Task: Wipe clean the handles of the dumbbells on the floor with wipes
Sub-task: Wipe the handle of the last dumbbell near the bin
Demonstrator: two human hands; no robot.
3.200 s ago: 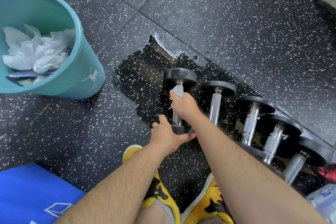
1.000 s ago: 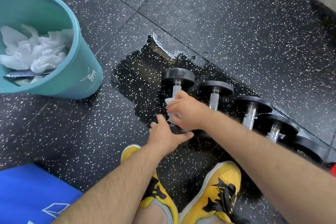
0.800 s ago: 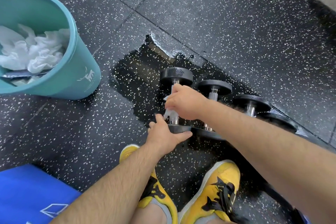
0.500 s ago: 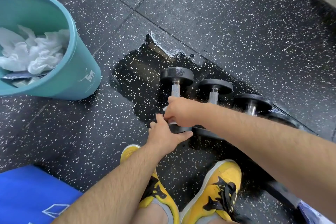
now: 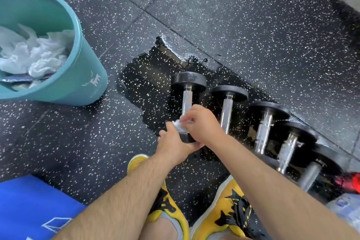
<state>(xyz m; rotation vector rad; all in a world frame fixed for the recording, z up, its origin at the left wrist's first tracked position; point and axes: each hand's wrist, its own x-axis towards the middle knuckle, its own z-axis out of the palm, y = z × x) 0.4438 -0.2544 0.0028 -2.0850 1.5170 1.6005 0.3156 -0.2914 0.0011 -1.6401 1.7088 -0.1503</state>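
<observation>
Flanking the leftmost dumbbell, teal bin; right hand pinching wipe, left hand gripping its near head.

The left forearm and right forearm are bare and hairy up to the wrists, and the left grip and right grip are bare as well. On the feet are bright yellow trainers. The left shoe and right shoe carry jagged black markings, the right one shows black laces, and a grey collar rims the ankle openings.
</observation>
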